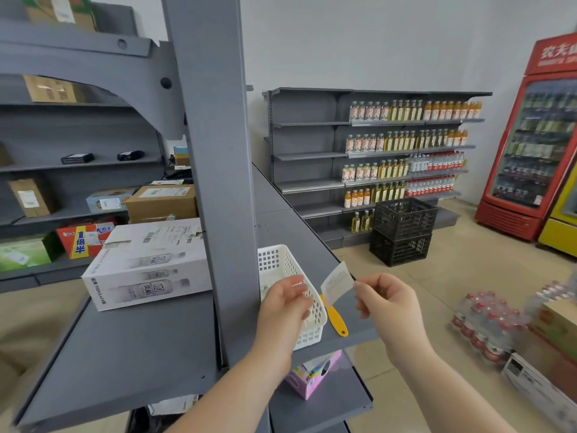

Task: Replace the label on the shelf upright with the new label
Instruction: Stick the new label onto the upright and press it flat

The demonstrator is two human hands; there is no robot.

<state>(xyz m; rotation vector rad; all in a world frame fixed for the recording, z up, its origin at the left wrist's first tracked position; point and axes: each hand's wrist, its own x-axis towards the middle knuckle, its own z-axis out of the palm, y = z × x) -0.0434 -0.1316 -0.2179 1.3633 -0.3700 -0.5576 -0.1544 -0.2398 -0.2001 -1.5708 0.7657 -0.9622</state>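
Observation:
The grey shelf upright (218,182) rises just left of my hands, and its visible faces are bare. My right hand (385,304) pinches a small white printed label (335,282) by its right edge and holds it up in front of the shelf. My left hand (285,303) hovers over the white plastic basket (278,260), fingers curled around what looks like a thin, blurred, translucent film (297,284). A yellow-handled scraper (337,321) lies on the shelf between the basket and the label.
A white carton of bottles (146,264) sits on the shelf left of the upright. A pink box (312,375) lies on the lower shelf. Black crates (402,231) stand on the floor ahead, with bottle packs (487,326) and cartons at the right and a red fridge (530,145) beyond.

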